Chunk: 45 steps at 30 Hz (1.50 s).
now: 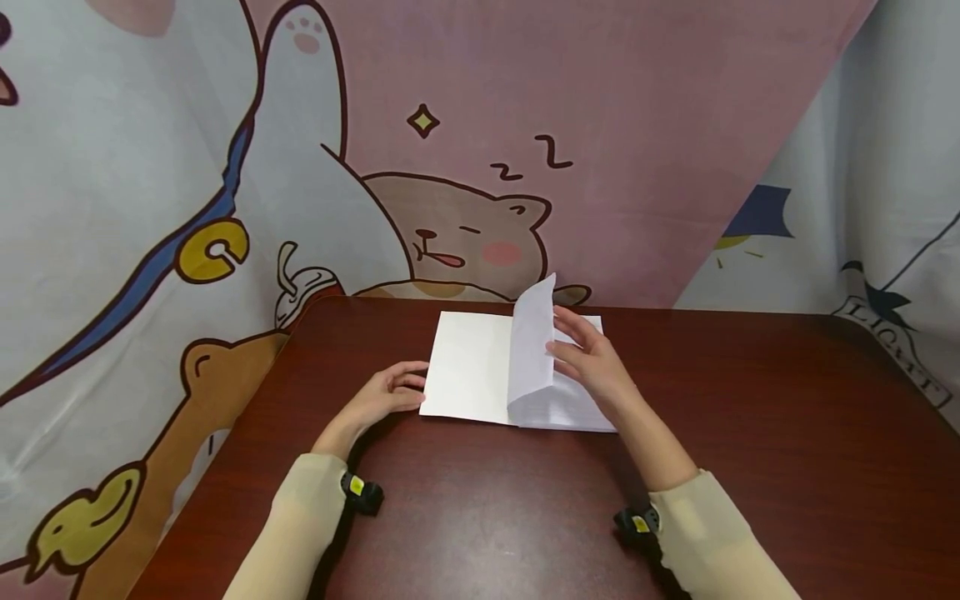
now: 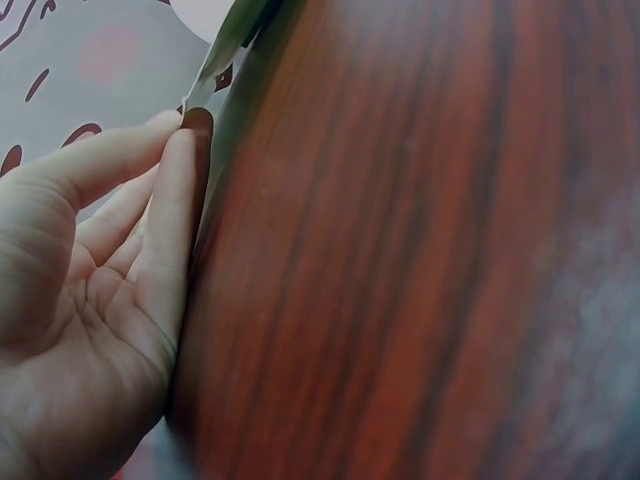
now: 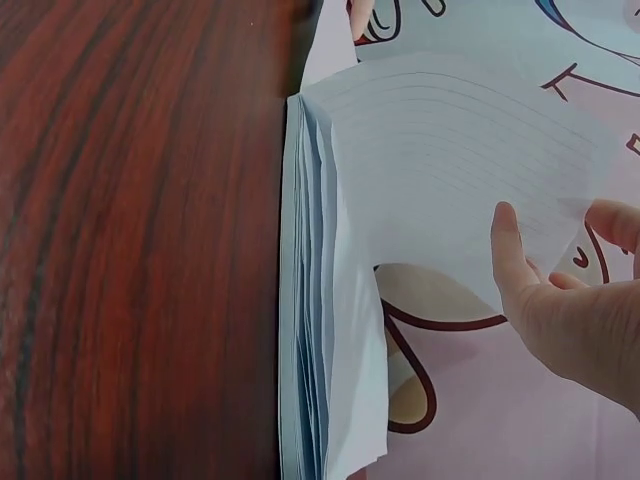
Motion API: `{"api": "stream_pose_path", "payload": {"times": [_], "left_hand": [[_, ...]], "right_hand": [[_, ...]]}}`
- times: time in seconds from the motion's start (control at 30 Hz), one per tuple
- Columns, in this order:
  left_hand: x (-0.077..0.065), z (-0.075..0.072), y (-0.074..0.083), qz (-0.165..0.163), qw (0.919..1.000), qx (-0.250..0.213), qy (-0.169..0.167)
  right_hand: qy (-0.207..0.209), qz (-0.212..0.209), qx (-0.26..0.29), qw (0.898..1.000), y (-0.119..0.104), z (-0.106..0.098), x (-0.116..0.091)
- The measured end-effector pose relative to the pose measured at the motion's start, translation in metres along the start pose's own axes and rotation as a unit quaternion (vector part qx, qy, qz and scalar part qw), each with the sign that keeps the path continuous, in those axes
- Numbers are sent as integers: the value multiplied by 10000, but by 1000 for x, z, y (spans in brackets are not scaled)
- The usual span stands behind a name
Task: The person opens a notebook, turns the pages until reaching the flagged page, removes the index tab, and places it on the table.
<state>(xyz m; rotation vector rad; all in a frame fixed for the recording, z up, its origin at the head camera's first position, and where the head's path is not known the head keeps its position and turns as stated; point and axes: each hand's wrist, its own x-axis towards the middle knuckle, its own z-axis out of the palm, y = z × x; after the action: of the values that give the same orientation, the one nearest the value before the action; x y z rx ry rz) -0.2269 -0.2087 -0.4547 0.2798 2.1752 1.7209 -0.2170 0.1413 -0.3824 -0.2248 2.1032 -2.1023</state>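
An open notebook [image 1: 468, 367] lies on the table, its left side a blank white cover or page. Its left edge sits between the thumb and forefinger of my left hand [image 1: 386, 393], and the left wrist view shows the same hand [image 2: 95, 280] pinching that thin edge. One page [image 1: 534, 342] stands raised and curved near the middle. My right hand [image 1: 592, 358] holds this page by its outer edge. In the right wrist view the lifted page [image 3: 450, 150] shows faint ruled lines, with the right hand [image 3: 580, 290] at its corner; a stack of pages [image 3: 315, 300] lies below.
The dark reddish wooden table [image 1: 517, 508] extends around the notebook. Behind it hangs a cloth [image 1: 637, 167] printed with cartoon animals. A small black wrist device [image 1: 363, 493] is strapped to the left wrist, and another wrist device [image 1: 637, 527] to the right.
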Motion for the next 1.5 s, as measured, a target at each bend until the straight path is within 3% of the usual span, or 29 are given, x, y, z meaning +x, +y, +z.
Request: {"api": "stream_pose_path", "payload": {"times": [1.0, 1.5], "left_hand": [[0, -1, -2, 79, 10000, -47, 22], [1, 0, -2, 50, 10000, -23, 60]], "right_hand": [[-311, -44, 273, 9991, 17, 25, 10], [-465, -118, 126, 9988, 26, 42, 14]]}}
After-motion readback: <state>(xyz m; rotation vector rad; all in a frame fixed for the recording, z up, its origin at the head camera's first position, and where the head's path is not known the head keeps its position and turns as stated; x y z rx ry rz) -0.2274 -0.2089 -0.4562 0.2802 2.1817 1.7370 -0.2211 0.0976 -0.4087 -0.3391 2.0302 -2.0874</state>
